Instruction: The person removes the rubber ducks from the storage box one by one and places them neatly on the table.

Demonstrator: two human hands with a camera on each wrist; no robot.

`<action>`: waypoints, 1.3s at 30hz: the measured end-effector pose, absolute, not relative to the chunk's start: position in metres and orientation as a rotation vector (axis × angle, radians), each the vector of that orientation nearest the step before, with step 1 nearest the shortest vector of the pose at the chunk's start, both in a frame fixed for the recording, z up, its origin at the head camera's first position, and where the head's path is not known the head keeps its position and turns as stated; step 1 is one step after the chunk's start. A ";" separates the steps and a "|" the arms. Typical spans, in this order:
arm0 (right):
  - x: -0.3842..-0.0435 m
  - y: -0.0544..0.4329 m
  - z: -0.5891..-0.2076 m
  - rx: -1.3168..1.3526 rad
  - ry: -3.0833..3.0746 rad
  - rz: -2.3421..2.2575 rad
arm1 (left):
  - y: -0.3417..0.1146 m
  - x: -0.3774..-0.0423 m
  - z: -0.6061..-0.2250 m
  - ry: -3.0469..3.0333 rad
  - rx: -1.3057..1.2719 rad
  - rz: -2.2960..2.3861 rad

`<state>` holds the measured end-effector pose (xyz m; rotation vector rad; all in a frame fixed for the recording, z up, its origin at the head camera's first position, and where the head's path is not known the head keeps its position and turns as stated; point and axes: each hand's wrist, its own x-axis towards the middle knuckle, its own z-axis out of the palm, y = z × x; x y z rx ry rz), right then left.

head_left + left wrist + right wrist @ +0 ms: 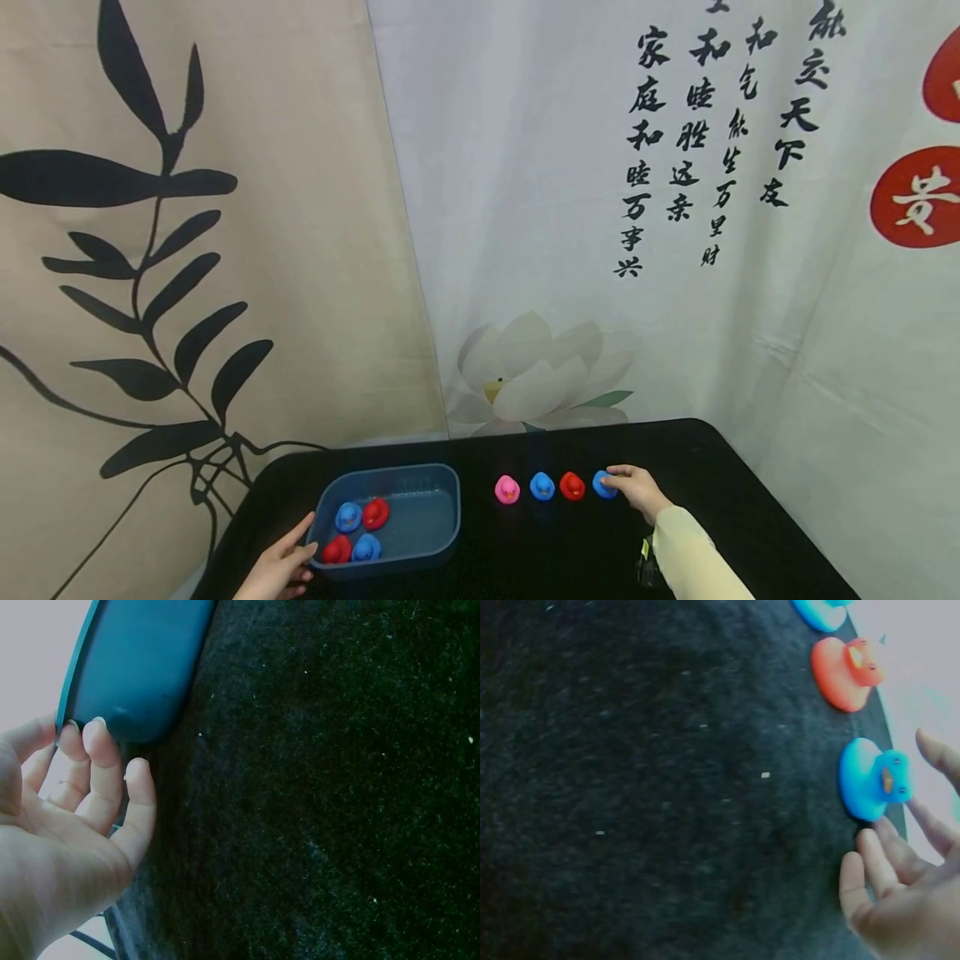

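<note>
Near the front left corner of a dark blue plastic bin point(420, 546), my left hand point(276, 567) holds the rim between thumb and fingers. Its fingertips also show against the bin's outer wall point(142, 667) in the left wrist view. Inside the bin lie two blue and two red rubber ducks. My right hand point(636, 487) is at the rightmost blue rubber duck point(603, 485) of a row on the table. In the right wrist view, that duck point(862, 780) sits upright, with the thumb spread away from it and the fingertips right beside its body.
Left of that duck, a red duck point(572, 487), a blue duck point(542, 487) and a pink duck point(507, 490) stand in line on the black table point(540, 550). A printed curtain point(517, 208) hangs behind the table's far edge.
</note>
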<state>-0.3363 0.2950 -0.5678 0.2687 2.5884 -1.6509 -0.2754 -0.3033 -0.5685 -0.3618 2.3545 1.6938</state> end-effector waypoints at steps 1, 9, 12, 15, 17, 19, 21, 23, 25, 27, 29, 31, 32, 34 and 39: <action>-0.338 0.295 -0.566 0.268 2.591 -1.647 | -0.304 -0.275 -0.569 2.355 -0.363 1.693; -0.353 0.285 -0.542 0.197 2.609 -1.673 | -0.308 -0.273 -0.567 2.342 -0.392 1.692; -0.358 0.273 -0.530 0.149 2.597 -1.683 | -0.309 -0.272 -0.567 2.337 -0.415 1.693; -0.362 0.256 -0.517 0.090 2.573 -1.698 | -0.310 -0.271 -0.566 2.335 -0.411 1.690; -0.364 0.244 -0.509 0.052 2.563 -1.699 | -0.310 -0.272 -0.567 2.334 -0.406 1.692; -0.367 0.230 -0.502 0.008 2.564 -1.693 | -0.310 -0.272 -0.567 2.334 -0.397 1.693; -0.370 0.216 -0.497 -0.028 2.572 -1.678 | -0.309 -0.273 -0.567 2.331 -0.400 1.700; -0.373 0.202 -0.493 -0.077 2.586 -1.651 | -0.309 -0.273 -0.568 2.330 -0.397 1.705; -0.375 0.189 -0.490 -0.122 2.582 -1.631 | -0.308 -0.274 -0.569 2.333 -0.397 1.706; -0.375 0.175 -0.487 -0.185 2.576 -1.601 | -0.308 -0.274 -0.570 2.336 -0.396 1.711; -0.375 0.162 -0.484 -0.251 2.557 -1.576 | -0.308 -0.275 -0.570 2.341 -0.391 1.714; -0.374 0.149 -0.481 -0.308 2.536 -1.559 | -0.308 -0.275 -0.570 2.341 -0.378 1.718; -0.373 0.143 -0.479 -0.335 2.524 -1.551 | -0.308 -0.275 -0.570 2.339 -0.371 1.722; -0.371 0.132 -0.476 -0.374 2.499 -1.543 | -0.308 -0.275 -0.570 2.331 -0.355 1.725; -0.369 0.110 -0.470 -0.448 2.461 -1.516 | -0.308 -0.276 -0.570 2.308 -0.333 1.737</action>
